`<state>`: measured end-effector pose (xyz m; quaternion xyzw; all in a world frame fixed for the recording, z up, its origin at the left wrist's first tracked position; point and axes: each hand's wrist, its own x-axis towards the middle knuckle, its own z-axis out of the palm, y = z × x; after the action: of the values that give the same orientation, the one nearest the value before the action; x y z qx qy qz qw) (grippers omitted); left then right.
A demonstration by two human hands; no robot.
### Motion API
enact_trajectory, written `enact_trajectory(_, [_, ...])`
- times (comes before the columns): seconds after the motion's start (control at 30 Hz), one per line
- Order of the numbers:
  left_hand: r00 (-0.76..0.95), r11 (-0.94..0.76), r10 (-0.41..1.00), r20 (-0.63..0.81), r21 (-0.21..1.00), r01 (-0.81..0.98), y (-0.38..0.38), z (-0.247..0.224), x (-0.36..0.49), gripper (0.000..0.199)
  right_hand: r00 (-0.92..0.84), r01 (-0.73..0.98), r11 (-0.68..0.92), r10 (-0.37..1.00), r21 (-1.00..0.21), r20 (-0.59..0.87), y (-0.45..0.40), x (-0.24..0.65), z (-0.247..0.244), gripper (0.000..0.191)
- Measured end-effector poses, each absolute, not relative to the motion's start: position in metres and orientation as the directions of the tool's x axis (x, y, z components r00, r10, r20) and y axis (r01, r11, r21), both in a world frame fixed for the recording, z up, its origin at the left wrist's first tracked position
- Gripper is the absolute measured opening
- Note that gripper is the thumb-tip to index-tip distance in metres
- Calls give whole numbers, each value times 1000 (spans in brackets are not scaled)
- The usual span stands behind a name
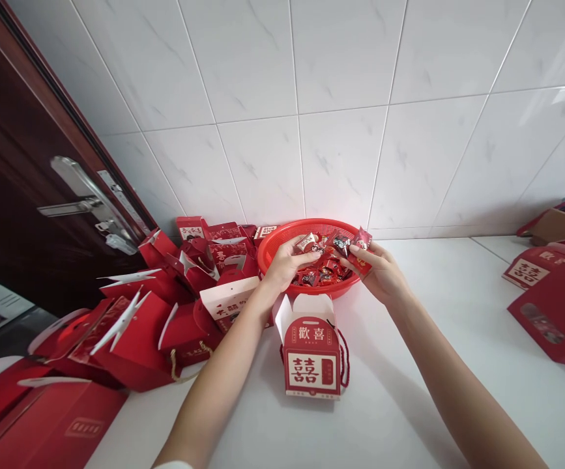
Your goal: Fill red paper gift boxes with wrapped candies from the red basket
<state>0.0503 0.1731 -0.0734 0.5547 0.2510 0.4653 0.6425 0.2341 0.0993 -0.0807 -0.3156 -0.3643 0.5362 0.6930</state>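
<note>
Right hand [384,272]: fingers pinched on a small, glossy red wrapped sweet [362,239], held over the right rim of the basket, right of frame centre. Left hand [283,264]: thumb and fingers lie about a cream-and-red wrapped sweet [307,243]; we cannot tell whether they grip it.

Handling notes: we judge that a light pinch across the firm middle should serve best, since the crimped wrapper ends look slick and liable to slide. Low wrists ought to keep any dropped piece inside the rim.

Beneath both hands, mid-frame, sits a round red plastic basket [268,251] with a finely perforated wall; we note a loose heap of crinkled, shiny sweets [328,270] in it. Just below it in the frame, a red-and-cream card gift box [311,355] stands upright, flaps raised, white inside, with a twisted dark-red cord handle [345,358] at its side. All rest on a smooth white surface [262,423].

Farther out: crowded red card boxes [130,339] fill the lower left; more folded red boxes [556,312] stand at right. Behind, we record glossy, grey-veined white tiles [345,58].
</note>
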Motion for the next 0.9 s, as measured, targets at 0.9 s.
enact_trajectory(0.9, [363,-41,914,182,931,-363,136,-61,43,20,74,-441,213,977,-872,201,75,211,-60,34])
